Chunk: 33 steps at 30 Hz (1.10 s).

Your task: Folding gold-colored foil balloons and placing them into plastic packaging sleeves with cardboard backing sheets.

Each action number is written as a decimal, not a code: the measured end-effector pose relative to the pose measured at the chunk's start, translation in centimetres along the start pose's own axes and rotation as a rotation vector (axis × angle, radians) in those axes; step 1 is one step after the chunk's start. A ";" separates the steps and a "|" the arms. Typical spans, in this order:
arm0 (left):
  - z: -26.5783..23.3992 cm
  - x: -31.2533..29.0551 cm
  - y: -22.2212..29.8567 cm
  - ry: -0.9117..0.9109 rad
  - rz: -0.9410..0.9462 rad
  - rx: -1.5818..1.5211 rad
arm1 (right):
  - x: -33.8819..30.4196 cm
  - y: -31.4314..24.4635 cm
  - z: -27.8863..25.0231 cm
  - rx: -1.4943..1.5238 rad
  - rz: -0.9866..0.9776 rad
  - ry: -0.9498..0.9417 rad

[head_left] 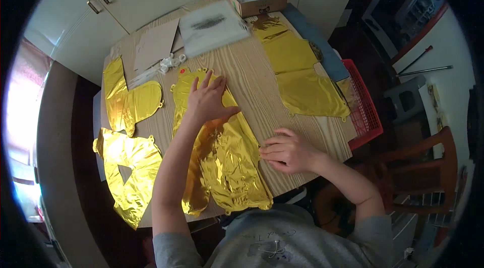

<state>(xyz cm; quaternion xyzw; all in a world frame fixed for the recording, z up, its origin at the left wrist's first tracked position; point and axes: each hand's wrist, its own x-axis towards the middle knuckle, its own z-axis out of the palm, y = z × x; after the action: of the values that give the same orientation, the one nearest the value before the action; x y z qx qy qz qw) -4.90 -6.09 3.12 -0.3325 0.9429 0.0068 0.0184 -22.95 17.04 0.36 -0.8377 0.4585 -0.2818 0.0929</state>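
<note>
Gold foil piece lies flat but crinkled on the wooden table, centre of frame; long axis runs from just above centre down to the lower middle, top end leaning slightly left; left hand is over its upper part, fingers spread and open, thumb out to the right, palm down on the foil; right hand sits at its right edge, below mid-length, fingers bent and close together, tips at the rim, foil lying to their left; can't tell if they pinch the edge or only touch it; right hand is nearer the lower end, left hand nearer the top; another gold foil sheet lies upper right, well apart from both hands.
</note>
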 end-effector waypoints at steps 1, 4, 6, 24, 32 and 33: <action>0.0 -0.1 -0.1 -0.012 -0.005 -0.003 | 0.1 0.1 -0.1 -0.006 -0.016 -0.013; 0.4 -0.1 -0.2 -0.064 -0.027 0.006 | 1.4 1.1 -1.1 0.108 -0.049 -0.099; 0.6 0.0 -0.3 -0.071 -0.022 -0.008 | 2.8 3.1 -1.1 0.148 -0.046 -0.107; 1.3 -0.2 -0.4 -0.065 -0.027 -0.029 | 8.4 8.5 -0.8 -0.235 -0.194 -0.313; 1.4 0.0 -0.4 -0.084 -0.031 0.002 | 5.7 7.2 -1.0 -0.157 -0.271 -0.318; 1.4 0.1 -0.5 -0.084 -0.032 0.005 | 5.5 7.0 -1.1 -0.164 -0.275 -0.337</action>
<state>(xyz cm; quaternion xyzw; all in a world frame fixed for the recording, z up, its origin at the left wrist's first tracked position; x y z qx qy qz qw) -4.68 -6.51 1.68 -0.3469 0.9359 0.0182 0.0589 -26.21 8.69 0.52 -0.9322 0.3395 -0.1099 0.0606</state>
